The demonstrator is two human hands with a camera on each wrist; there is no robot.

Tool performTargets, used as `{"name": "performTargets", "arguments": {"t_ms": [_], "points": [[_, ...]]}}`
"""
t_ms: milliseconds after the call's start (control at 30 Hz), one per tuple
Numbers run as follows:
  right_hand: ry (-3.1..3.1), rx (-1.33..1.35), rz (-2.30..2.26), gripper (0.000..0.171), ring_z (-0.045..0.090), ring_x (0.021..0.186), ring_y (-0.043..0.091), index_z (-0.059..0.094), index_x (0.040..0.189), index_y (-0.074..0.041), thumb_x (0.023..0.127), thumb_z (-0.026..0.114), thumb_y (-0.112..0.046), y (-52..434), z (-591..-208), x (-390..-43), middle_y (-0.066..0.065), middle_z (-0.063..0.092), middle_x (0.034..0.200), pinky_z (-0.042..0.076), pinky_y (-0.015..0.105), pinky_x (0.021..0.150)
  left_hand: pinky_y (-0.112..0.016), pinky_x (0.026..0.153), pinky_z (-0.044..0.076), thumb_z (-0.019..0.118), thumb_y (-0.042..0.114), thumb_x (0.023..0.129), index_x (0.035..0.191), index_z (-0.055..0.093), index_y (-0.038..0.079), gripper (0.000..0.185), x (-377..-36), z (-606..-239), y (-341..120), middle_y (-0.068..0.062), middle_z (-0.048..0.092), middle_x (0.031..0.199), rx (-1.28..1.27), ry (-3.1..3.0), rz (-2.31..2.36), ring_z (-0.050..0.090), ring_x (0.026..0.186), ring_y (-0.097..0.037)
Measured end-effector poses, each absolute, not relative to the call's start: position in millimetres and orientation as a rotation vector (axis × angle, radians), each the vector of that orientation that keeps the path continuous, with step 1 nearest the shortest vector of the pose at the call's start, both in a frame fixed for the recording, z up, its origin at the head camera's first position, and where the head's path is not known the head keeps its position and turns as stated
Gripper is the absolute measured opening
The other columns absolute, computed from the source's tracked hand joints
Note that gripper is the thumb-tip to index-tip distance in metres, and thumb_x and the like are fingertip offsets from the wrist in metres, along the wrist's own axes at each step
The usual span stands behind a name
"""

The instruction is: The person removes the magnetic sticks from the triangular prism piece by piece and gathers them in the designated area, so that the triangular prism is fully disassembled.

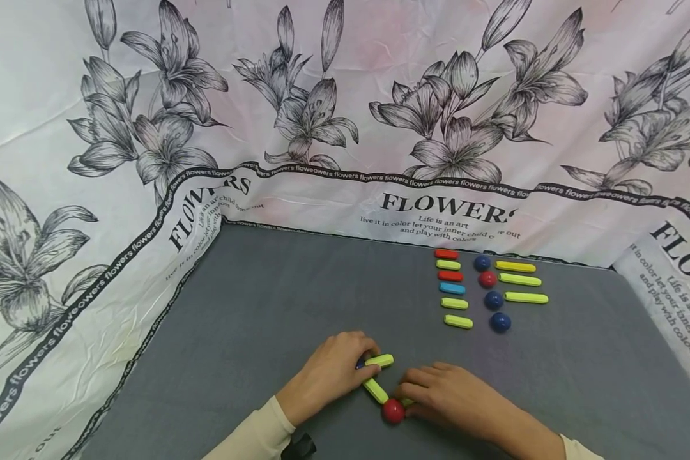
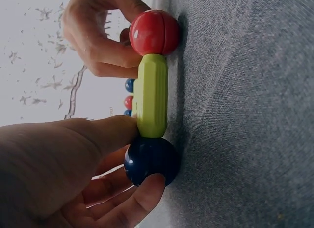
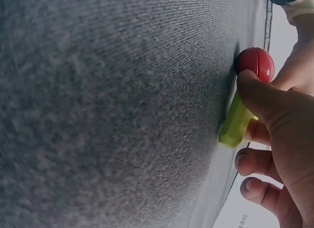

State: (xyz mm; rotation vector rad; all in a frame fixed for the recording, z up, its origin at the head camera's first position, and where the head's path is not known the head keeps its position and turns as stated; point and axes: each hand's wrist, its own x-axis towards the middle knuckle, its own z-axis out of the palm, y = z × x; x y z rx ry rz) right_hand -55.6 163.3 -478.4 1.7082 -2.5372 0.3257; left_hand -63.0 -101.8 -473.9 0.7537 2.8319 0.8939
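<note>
My left hand pinches a dark blue ball that is mostly hidden in the head view. A yellow-green rod runs from that ball to a red ball, touching both. Another yellow-green rod sticks out from beside the left fingers. My right hand grips a further yellow-green rod close to the red ball, with the thumb over the joint, so I cannot tell whether rod and ball touch. The whole piece lies low over the grey cloth.
Toward the back right of the grey tabletop stands a column of short rods in red, yellow-green and blue. Beside it are several balls, one red, the others blue, and long yellow-green rods. A flower-printed curtain borders the table.
</note>
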Motion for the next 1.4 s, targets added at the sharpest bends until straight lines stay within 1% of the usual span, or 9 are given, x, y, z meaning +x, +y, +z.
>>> {"name": "performTargets", "arguments": {"t_ms": [133,233,333,467,567,733,933,1133,1400], "points": [[-2.586,1.706,0.368,0.024,0.06,0.09,-0.005,0.069,0.125,-0.036,0.101,0.074,-0.035,165,-478,-56,-0.02,0.063,0.111,0.05,0.02,0.073,-0.02,0.055,0.042,0.083,0.028,0.094,0.101,0.079,0.018,0.012,-63,-474,-103,0.008,0.062,0.082,0.744,2.833,0.893,0.049,0.064,0.0],[-2.599,1.692,0.391,0.026,0.06,0.089,-0.006,0.069,0.125,-0.036,0.1,0.076,-0.032,168,-477,-56,-0.02,0.063,0.11,0.05,0.02,0.072,-0.02,0.056,0.043,0.083,0.028,0.094,0.103,0.079,0.019,0.013,-62,-475,-103,0.01,0.062,0.084,0.738,2.837,0.896,0.05,0.065,0.0],[-2.591,1.655,0.388,0.029,0.059,0.085,-0.006,0.07,0.124,-0.036,0.098,0.079,-0.031,171,-478,-55,-0.02,0.063,0.108,0.05,0.02,0.071,-0.021,0.057,0.043,0.083,0.027,0.094,0.108,0.079,0.019,0.017,-62,-477,-104,0.011,0.062,0.085,0.726,2.838,0.909,0.05,0.066,0.001],[-2.618,1.605,0.4,0.029,0.06,0.085,-0.005,0.07,0.123,-0.035,0.096,0.08,-0.031,175,-477,-56,-0.02,0.062,0.106,0.051,0.022,0.07,-0.021,0.057,0.043,0.082,0.026,0.095,0.119,0.076,0.017,0.026,-61,-477,-105,0.009,0.062,0.085,0.713,2.837,0.93,0.051,0.066,0.0],[-2.692,1.57,0.401,0.028,0.061,0.087,-0.005,0.07,0.124,-0.035,0.098,0.079,-0.032,179,-476,-56,-0.019,0.062,0.108,0.053,0.024,0.071,-0.022,0.056,0.043,0.081,0.027,0.095,0.123,0.074,0.016,0.031,-60,-478,-105,0.008,0.062,0.085,0.715,2.844,0.927,0.05,0.065,0.0],[-2.801,1.499,0.37,0.024,0.06,0.083,-0.005,0.069,0.124,-0.035,0.1,0.075,-0.035,183,-474,-58,-0.019,0.063,0.109,0.055,0.026,0.07,-0.022,0.054,0.042,0.079,0.027,0.096,0.127,0.072,0.015,0.034,-60,-478,-106,0.008,0.061,0.084,0.715,2.829,0.923,0.05,0.063,-0.001],[-2.8,1.424,0.359,0.022,0.054,0.075,-0.006,0.07,0.119,-0.034,0.099,0.077,-0.036,185,-474,-57,-0.019,0.062,0.104,0.053,0.025,0.067,-0.022,0.053,0.042,0.078,0.025,0.095,0.125,0.073,0.015,0.031,-60,-476,-105,0.006,0.059,0.081,0.722,2.815,0.948,0.049,0.061,-0.002],[-2.76,1.404,0.37,0.019,0.051,0.072,-0.007,0.071,0.115,-0.033,0.097,0.079,-0.036,186,-475,-56,-0.019,0.06,0.101,0.051,0.023,0.064,-0.021,0.054,0.042,0.078,0.023,0.095,0.122,0.074,0.015,0.029,-60,-475,-104,0.005,0.06,0.081,0.723,2.804,0.965,0.049,0.062,-0.002],[-2.791,1.368,0.409,0.017,0.054,0.074,-0.007,0.071,0.112,-0.03,0.097,0.079,-0.033,191,-478,-57,-0.02,0.061,0.099,0.053,0.024,0.064,-0.021,0.054,0.041,0.078,0.023,0.095,0.122,0.074,0.015,0.029,-60,-475,-103,0.003,0.061,0.082,0.722,2.808,0.956,0.048,0.062,-0.002]]}}
